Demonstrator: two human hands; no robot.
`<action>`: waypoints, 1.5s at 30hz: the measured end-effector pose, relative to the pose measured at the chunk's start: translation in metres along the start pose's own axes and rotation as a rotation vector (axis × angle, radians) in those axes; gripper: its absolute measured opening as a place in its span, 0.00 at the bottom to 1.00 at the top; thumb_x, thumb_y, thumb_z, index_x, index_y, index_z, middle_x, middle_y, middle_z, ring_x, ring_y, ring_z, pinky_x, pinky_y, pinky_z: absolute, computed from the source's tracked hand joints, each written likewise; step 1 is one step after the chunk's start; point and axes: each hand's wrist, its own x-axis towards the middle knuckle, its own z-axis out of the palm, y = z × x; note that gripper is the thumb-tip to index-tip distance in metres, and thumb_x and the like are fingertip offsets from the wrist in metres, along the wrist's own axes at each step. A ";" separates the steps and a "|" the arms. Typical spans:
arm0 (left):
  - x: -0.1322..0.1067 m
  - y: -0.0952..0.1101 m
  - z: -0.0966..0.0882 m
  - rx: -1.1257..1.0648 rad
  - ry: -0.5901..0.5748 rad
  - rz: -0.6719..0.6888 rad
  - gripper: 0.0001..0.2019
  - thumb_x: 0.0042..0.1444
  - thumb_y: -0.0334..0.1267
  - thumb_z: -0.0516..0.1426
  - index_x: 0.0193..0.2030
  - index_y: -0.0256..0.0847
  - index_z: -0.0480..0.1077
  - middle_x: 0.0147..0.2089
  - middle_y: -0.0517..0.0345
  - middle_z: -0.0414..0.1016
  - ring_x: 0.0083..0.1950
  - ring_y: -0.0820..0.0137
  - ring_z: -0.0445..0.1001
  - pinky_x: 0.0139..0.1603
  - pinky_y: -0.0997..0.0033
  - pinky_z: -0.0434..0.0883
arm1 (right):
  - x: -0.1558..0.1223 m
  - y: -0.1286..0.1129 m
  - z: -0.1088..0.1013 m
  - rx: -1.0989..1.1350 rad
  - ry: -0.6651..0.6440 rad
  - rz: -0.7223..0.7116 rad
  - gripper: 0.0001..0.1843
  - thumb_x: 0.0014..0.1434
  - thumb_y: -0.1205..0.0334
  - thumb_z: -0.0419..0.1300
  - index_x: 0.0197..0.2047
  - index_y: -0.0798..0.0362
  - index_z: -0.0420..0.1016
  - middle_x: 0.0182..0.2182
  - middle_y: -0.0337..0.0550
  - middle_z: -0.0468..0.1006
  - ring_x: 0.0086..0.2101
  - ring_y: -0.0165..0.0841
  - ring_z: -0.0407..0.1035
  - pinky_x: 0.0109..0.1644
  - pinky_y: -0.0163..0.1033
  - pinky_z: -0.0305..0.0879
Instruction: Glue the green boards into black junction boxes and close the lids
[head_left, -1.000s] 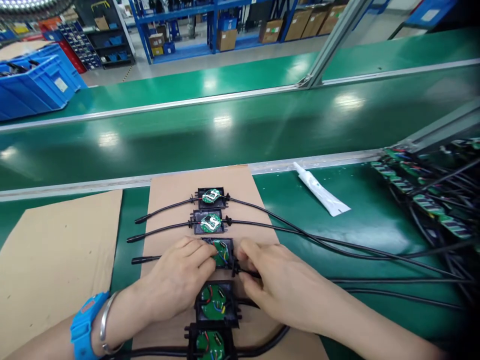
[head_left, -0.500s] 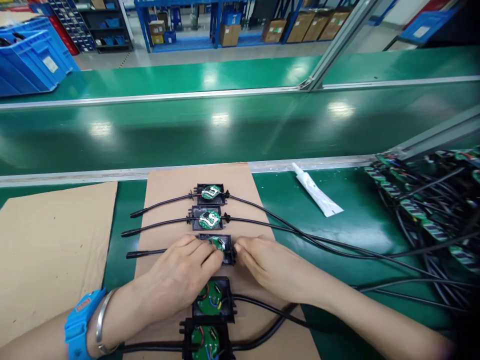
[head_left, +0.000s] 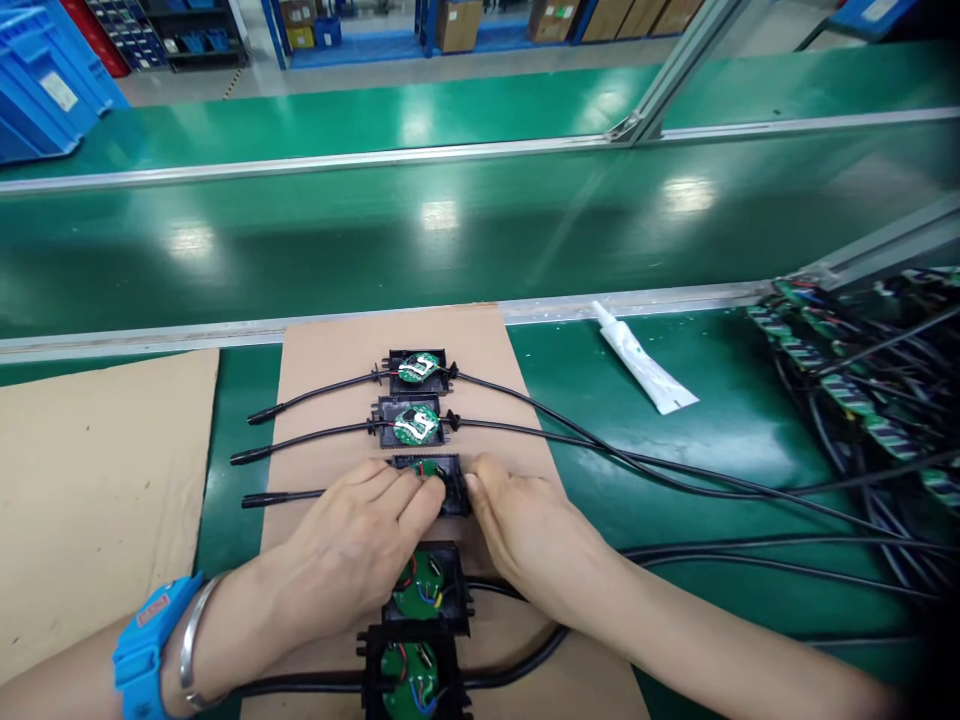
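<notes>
A black plastic housing (head_left: 453,490) with a green circuit board (head_left: 429,468) inside lies between my hands. My left hand (head_left: 360,540) is closed over its left part, fingers together and the thumb on the board. At the housing's right end, my right hand (head_left: 529,525) is pinched, the thumb near the edge; what its fingertips hold is hidden. Beyond are two more housings, the far one (head_left: 417,371) and the nearer one (head_left: 410,422), their boards marked with white paste. Closer to me lie two larger black housings, one (head_left: 427,587) above the other (head_left: 411,672), with boards and coloured wires.
Cardboard (head_left: 390,325) lies under the housings, and another sheet (head_left: 105,470) at left. A white tube (head_left: 645,365) rests on the green bench. Wired boards (head_left: 862,400) are heaped at right, and black cables (head_left: 675,480) cross the bench. A blue crate (head_left: 52,90) stands back left.
The view has tilted slightly down, so the bench things sit higher in the picture. My left thumb covers more of the board, and my right hand has turned a little at the housing's end.
</notes>
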 end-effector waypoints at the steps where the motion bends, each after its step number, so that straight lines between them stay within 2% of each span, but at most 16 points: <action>1: 0.000 0.000 0.000 -0.003 0.003 -0.007 0.22 0.57 0.22 0.43 0.59 0.32 0.59 0.48 0.46 0.72 0.47 0.60 0.71 0.52 0.57 0.69 | -0.001 0.000 0.000 -0.020 -0.005 0.003 0.15 0.67 0.65 0.37 0.33 0.54 0.60 0.17 0.42 0.70 0.17 0.33 0.64 0.23 0.37 0.45; 7: 0.001 0.000 0.000 -0.031 -0.019 0.002 0.23 0.58 0.23 0.44 0.61 0.34 0.57 0.49 0.46 0.72 0.49 0.60 0.71 0.51 0.58 0.69 | -0.006 0.002 0.006 -0.117 0.004 -0.021 0.15 0.67 0.65 0.36 0.33 0.54 0.60 0.15 0.39 0.66 0.14 0.31 0.60 0.21 0.37 0.40; 10: 0.001 0.001 -0.001 -0.045 -0.036 -0.002 0.24 0.59 0.23 0.44 0.62 0.35 0.57 0.52 0.46 0.71 0.51 0.60 0.70 0.53 0.57 0.68 | -0.008 0.002 0.008 -0.188 -0.007 0.009 0.13 0.66 0.66 0.39 0.33 0.54 0.60 0.14 0.38 0.64 0.14 0.29 0.57 0.21 0.36 0.40; 13: 0.001 0.001 -0.001 -0.044 -0.058 0.014 0.26 0.59 0.24 0.44 0.65 0.35 0.54 0.53 0.46 0.70 0.52 0.59 0.69 0.55 0.55 0.66 | -0.006 -0.001 0.006 -0.294 -0.098 0.007 0.09 0.62 0.71 0.45 0.32 0.55 0.62 0.16 0.40 0.66 0.15 0.30 0.60 0.21 0.36 0.40; 16: 0.004 0.002 -0.002 -0.027 -0.086 0.001 0.27 0.58 0.25 0.45 0.65 0.31 0.54 0.49 0.45 0.70 0.47 0.59 0.69 0.50 0.55 0.68 | -0.003 -0.008 0.002 -0.430 -0.162 0.016 0.08 0.57 0.75 0.47 0.33 0.56 0.64 0.18 0.45 0.68 0.17 0.34 0.65 0.20 0.36 0.39; 18: 0.006 0.003 -0.002 -0.012 -0.090 -0.003 0.26 0.56 0.25 0.46 0.63 0.29 0.57 0.46 0.46 0.70 0.44 0.59 0.68 0.45 0.56 0.69 | -0.002 -0.011 0.000 -0.522 -0.148 0.047 0.10 0.57 0.76 0.46 0.33 0.56 0.66 0.21 0.49 0.70 0.19 0.37 0.67 0.20 0.36 0.39; 20: 0.007 0.004 -0.002 -0.005 -0.074 0.002 0.25 0.55 0.24 0.47 0.61 0.30 0.60 0.45 0.46 0.69 0.43 0.60 0.68 0.45 0.57 0.69 | -0.002 -0.011 -0.002 -0.557 -0.097 0.035 0.10 0.56 0.76 0.47 0.33 0.56 0.67 0.23 0.51 0.71 0.21 0.40 0.68 0.20 0.36 0.43; 23: 0.007 0.005 -0.001 -0.015 -0.037 -0.022 0.27 0.52 0.22 0.48 0.61 0.32 0.60 0.48 0.47 0.69 0.46 0.60 0.67 0.48 0.57 0.68 | -0.004 -0.003 -0.003 -0.470 0.035 -0.062 0.08 0.58 0.72 0.49 0.32 0.54 0.67 0.27 0.50 0.71 0.29 0.43 0.70 0.25 0.38 0.56; 25: 0.005 0.005 0.000 -0.022 -0.024 -0.044 0.28 0.52 0.22 0.48 0.61 0.34 0.59 0.48 0.49 0.69 0.46 0.61 0.67 0.48 0.59 0.67 | -0.005 0.005 -0.002 -0.312 0.145 -0.111 0.08 0.61 0.67 0.50 0.33 0.54 0.69 0.31 0.50 0.71 0.35 0.43 0.68 0.32 0.42 0.63; 27: 0.005 0.005 0.000 -0.003 -0.029 -0.040 0.28 0.52 0.22 0.48 0.62 0.35 0.59 0.47 0.50 0.69 0.46 0.62 0.67 0.47 0.60 0.67 | -0.004 0.013 -0.001 -0.097 0.209 -0.156 0.08 0.63 0.66 0.49 0.38 0.54 0.70 0.35 0.49 0.72 0.37 0.41 0.67 0.39 0.44 0.65; 29: 0.005 0.007 -0.001 0.053 -0.046 -0.015 0.27 0.53 0.23 0.48 0.62 0.33 0.60 0.48 0.49 0.69 0.46 0.61 0.66 0.47 0.60 0.66 | -0.001 0.019 0.001 0.092 0.210 -0.203 0.09 0.63 0.70 0.49 0.41 0.55 0.70 0.36 0.47 0.72 0.39 0.38 0.66 0.43 0.43 0.65; 32: 0.009 0.013 -0.005 0.153 -0.094 0.010 0.23 0.56 0.27 0.49 0.59 0.29 0.64 0.48 0.48 0.70 0.43 0.61 0.65 0.45 0.59 0.65 | 0.003 0.022 0.002 0.240 0.178 -0.265 0.09 0.60 0.74 0.48 0.37 0.55 0.68 0.34 0.46 0.71 0.37 0.36 0.64 0.41 0.41 0.65; 37: 0.021 0.020 -0.013 0.160 -0.127 -0.005 0.17 0.53 0.28 0.52 0.48 0.32 0.72 0.44 0.51 0.71 0.41 0.62 0.64 0.43 0.57 0.62 | 0.009 0.021 0.005 0.266 0.193 -0.338 0.10 0.58 0.76 0.47 0.31 0.55 0.64 0.30 0.46 0.67 0.33 0.35 0.60 0.35 0.40 0.61; 40: 0.022 0.016 -0.018 0.059 -0.113 -0.023 0.17 0.53 0.29 0.53 0.49 0.33 0.72 0.43 0.52 0.72 0.43 0.61 0.65 0.43 0.57 0.62 | 0.009 0.025 0.004 0.204 0.169 -0.322 0.11 0.56 0.78 0.47 0.28 0.55 0.63 0.29 0.46 0.66 0.32 0.35 0.59 0.34 0.40 0.59; 43: 0.011 0.002 -0.025 -0.070 -0.003 -0.036 0.21 0.54 0.28 0.52 0.55 0.38 0.68 0.53 0.53 0.71 0.51 0.60 0.65 0.47 0.57 0.61 | 0.006 0.029 -0.005 0.135 0.131 -0.327 0.11 0.60 0.75 0.49 0.30 0.56 0.69 0.31 0.46 0.68 0.35 0.36 0.61 0.38 0.41 0.61; 45: -0.002 -0.011 -0.028 -0.162 0.124 -0.144 0.22 0.56 0.27 0.50 0.57 0.43 0.68 0.55 0.54 0.71 0.53 0.62 0.65 0.50 0.57 0.62 | 0.002 0.024 -0.011 0.074 0.166 -0.332 0.10 0.62 0.71 0.50 0.35 0.57 0.73 0.32 0.47 0.70 0.37 0.37 0.62 0.41 0.43 0.62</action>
